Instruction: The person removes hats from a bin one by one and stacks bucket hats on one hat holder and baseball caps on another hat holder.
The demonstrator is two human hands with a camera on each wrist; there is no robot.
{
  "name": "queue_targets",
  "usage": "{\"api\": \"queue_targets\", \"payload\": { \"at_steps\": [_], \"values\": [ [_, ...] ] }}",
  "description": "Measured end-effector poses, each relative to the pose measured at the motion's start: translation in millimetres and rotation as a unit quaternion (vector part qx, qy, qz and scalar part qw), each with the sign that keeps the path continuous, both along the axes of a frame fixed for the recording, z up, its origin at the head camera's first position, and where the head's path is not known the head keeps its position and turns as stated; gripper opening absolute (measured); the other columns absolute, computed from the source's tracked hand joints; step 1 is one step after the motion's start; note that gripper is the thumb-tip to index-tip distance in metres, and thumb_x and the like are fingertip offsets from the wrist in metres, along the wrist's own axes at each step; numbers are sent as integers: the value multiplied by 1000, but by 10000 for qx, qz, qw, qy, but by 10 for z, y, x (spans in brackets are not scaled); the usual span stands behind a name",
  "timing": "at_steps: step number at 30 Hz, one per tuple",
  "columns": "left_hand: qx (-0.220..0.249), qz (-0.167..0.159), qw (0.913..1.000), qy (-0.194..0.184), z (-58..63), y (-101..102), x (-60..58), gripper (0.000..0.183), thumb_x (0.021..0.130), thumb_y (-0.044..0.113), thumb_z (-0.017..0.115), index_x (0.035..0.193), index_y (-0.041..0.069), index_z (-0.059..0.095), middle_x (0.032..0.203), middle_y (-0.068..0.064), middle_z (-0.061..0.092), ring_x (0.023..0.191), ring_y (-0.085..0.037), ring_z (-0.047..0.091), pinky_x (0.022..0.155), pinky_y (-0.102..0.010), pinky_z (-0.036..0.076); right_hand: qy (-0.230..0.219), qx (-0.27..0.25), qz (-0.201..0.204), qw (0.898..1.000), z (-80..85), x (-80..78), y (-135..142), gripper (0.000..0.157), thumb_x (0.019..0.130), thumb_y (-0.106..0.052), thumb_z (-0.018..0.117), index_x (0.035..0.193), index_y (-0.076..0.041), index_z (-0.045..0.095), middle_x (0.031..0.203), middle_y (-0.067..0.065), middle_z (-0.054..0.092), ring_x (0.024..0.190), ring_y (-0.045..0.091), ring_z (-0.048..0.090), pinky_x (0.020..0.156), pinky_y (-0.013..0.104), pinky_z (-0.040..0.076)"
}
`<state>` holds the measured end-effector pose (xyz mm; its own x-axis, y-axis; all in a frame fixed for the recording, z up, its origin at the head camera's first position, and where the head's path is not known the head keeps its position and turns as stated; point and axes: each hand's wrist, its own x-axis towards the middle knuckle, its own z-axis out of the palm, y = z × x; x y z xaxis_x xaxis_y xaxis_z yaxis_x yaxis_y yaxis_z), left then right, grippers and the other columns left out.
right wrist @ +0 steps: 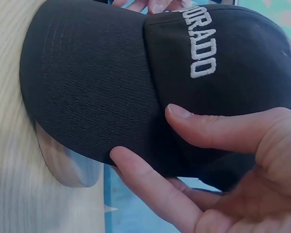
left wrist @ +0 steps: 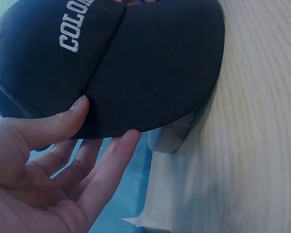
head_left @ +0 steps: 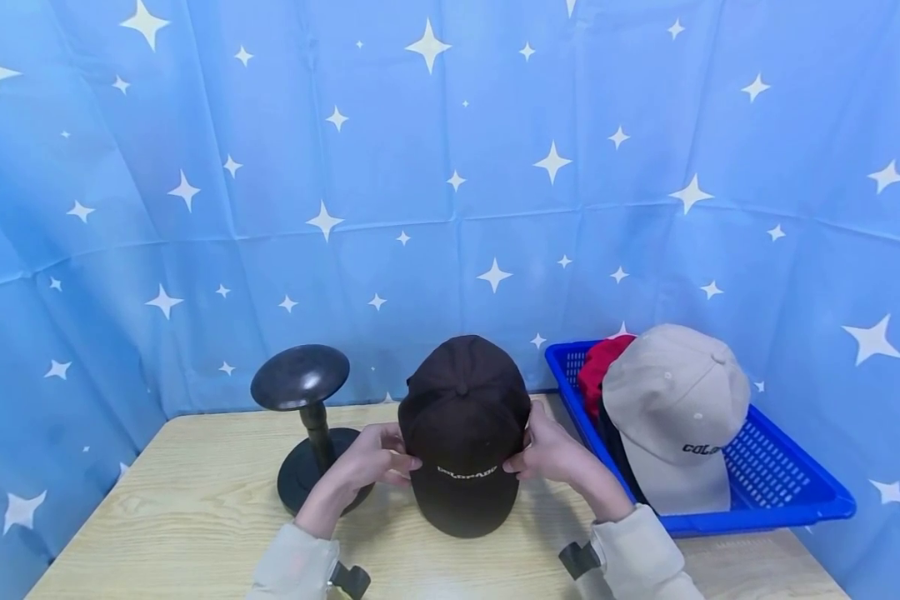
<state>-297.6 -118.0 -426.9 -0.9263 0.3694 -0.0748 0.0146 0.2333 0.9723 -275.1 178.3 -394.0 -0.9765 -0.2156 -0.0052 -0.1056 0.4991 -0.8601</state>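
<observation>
From my distance I see both hands on the black cap: the left hand (head_left: 377, 452) pinches its left side and the right hand (head_left: 557, 451) its right side, thumbs above, fingers around the edge where the visor (head_left: 465, 510) meets the crown. The black cap (head_left: 465, 408) is at the middle of the table (head_left: 187, 508), its visor toward the near side. Under the visor a rounded base (right wrist: 70, 167) is visible, but I cannot tell if the cap rests on it. I judge the step in hand to be adjusting the cap with two hands; the next move seems to call for even, gentle pressure from both sides, so the cap does not tilt. To the left is a dark stand (head_left: 317, 433) with nothing on it; to the right, a blue basket (head_left: 832, 504) holds a beige cap (head_left: 675, 387) and something red (head_left: 594, 375).
</observation>
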Motion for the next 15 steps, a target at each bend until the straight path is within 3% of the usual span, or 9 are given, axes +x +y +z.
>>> {"api": "queue_targets", "payload": {
  "at_steps": [5, 9, 11, 15],
  "values": [
    [-223, 164, 9994, 195, 78, -2, 21, 30, 89, -11, 64, 118, -5, 66, 103, -17, 68, 90, -25, 72, 78, -46, 65, -82, 187, -177, 9996, 100, 23, 33, 91, 78, 6, 82, 148, 3, 24, 88, 16, 71, 72, 27, 71, 66, 41, 64],
    [-687, 978, 9912, 563, 192, 20, 83, 29, 91, -9, 59, 119, -3, 66, 104, -16, 69, 85, -24, 72, 74, -41, 65, -29, 261, -401, 9988, 221, 60, 92, 85, 83, 4, 79, 149, 5, 26, 96, 18, 71, 76, 27, 73, 69, 40, 65],
    [-1350, 1524, 9746, 936, 280, 23, 135, 25, 93, -1, 60, 118, 1, 67, 97, -12, 71, 78, -22, 70, 69, -36, 61, 56, 289, -521, 9982, 290, 82, 134, 84, 84, 1, 79, 150, 4, 26, 100, 20, 70, 76, 26, 74, 69, 39, 65],
    [-2860, 2333, 9169, 1519, 520, 15, 266, 13, 94, 17, 62, 103, 12, 70, 77, -3, 68, 65, -18, 61, 54, -32, 46, 203, 223, -605, 9977, 424, 125, 227, 84, 89, -4, 77, 153, 3, 23, 110, 24, 68, 82, 25, 75, 75, 41, 65]
  ]
}}
